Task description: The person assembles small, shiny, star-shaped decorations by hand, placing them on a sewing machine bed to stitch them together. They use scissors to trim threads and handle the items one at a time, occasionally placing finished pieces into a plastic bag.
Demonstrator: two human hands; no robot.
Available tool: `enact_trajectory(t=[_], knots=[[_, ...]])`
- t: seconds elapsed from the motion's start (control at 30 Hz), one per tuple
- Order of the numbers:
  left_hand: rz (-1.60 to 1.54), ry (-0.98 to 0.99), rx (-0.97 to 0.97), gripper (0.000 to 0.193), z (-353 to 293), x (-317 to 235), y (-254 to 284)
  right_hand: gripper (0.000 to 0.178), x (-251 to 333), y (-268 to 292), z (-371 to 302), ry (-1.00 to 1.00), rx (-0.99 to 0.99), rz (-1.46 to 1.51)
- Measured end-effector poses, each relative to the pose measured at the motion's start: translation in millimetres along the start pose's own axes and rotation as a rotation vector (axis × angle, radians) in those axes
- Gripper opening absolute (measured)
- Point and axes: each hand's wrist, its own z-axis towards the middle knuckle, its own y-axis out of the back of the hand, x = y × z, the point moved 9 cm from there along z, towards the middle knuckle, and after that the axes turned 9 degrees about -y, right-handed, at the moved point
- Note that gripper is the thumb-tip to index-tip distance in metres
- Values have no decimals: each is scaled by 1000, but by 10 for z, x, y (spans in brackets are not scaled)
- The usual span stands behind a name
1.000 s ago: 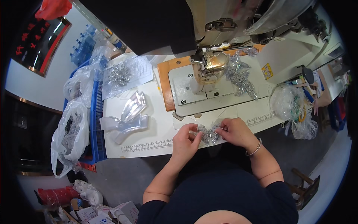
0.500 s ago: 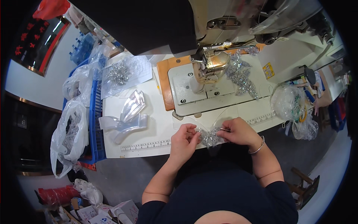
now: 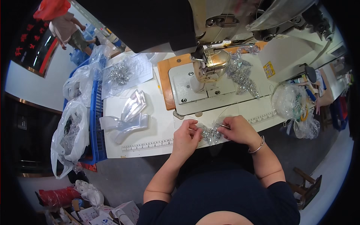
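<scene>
At the front edge of the white table, I hold a cluster of silvery, glittering beaded trim (image 3: 210, 134) between my hands. My left hand (image 3: 187, 134) pinches its left end, fingers curled. My right hand (image 3: 239, 130), a bangle on its wrist, grips the right end between thumb and fingers. Its exact kind is hard to make out. Just beyond stands a sewing machine (image 3: 189, 88) with a pale metal bed. A similar sparkling strip (image 3: 243, 75) lies to the right of its needle area.
Clear plastic strips (image 3: 129, 122) and a bag of silver pieces (image 3: 120, 73) lie on the left. A blue crate (image 3: 98, 112) with plastic bags borders the table. Clear bags (image 3: 290, 101) sit at right, with a wooden stool (image 3: 305, 187) below. A person (image 3: 69, 28) is at far left.
A person has come into view at the upper left. My hands and the glittering trim have shifted only slightly, the trim a little away from me.
</scene>
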Motion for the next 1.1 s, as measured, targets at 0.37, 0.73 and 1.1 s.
enact_trajectory(t=[0.37, 0.73, 1.1], knots=[[22, -31, -5, 28, -12, -4, -2, 27, -21, -12, 1, -4, 1, -4], [144, -175, -43, 21, -29, -83, -1, 26, 11, -5, -8, 6, -26, -86], [780, -807, 59, 32, -403, -584, -334, 27, 21, -17, -24, 35, -63, -114]])
